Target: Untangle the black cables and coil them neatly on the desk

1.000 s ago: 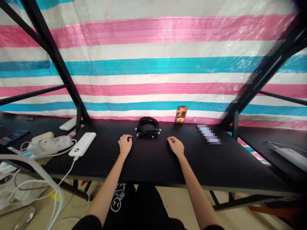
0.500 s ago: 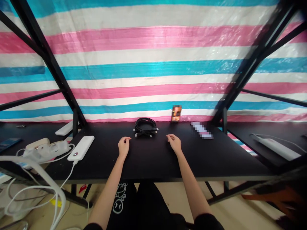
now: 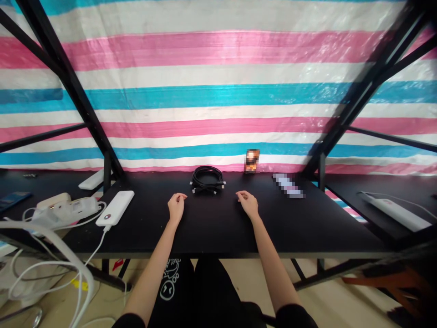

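Looking through the head camera, I have my left hand (image 3: 176, 208) and right hand (image 3: 248, 205) well apart at the table (image 3: 218, 228), fingers curled loosely inward on each; I cannot tell whether the fingertips meet the thumbs. The black cable (image 3: 205, 186) lies coiled on the tabletop, beyond and between my hands, nearer the left, its light-tipped plugs poking out around the front. Off to my left, a white power bank (image 3: 116, 208) lies with a lead (image 3: 101, 243) plugged into its near end. Behind everything hangs a striped sheet (image 3: 218, 95).
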{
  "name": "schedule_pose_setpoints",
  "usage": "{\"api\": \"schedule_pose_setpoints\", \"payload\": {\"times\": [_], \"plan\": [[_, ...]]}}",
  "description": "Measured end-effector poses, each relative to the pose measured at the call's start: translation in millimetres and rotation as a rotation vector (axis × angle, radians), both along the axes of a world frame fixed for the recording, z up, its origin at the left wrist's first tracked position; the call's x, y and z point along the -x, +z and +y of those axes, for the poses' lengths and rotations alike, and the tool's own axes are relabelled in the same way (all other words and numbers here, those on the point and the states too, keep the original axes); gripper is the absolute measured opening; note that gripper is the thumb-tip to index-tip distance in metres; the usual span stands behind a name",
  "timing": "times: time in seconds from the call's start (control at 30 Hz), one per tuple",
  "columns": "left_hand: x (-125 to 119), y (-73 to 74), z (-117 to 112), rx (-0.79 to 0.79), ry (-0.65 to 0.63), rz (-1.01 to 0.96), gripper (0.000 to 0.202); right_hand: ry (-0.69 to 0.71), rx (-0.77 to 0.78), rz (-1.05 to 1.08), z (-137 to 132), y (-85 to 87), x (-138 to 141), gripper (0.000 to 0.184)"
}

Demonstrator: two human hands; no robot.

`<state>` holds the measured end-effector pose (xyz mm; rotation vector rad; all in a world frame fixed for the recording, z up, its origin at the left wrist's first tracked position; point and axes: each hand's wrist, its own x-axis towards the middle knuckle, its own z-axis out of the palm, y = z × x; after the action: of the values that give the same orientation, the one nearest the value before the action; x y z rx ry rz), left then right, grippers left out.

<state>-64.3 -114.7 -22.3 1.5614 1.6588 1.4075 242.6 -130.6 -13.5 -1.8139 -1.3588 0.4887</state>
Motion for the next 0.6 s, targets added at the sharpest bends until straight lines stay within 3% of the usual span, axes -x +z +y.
{"api": "schedule_pose_setpoints", "payload": {"times": [0.6], "plan": [[1.1, 0.8, -0.2, 0.039, -0.011, -0.006, 0.024, 0.019, 0.02, -0.009, -1.3, 2.0, 0.7, 0.029]]}}
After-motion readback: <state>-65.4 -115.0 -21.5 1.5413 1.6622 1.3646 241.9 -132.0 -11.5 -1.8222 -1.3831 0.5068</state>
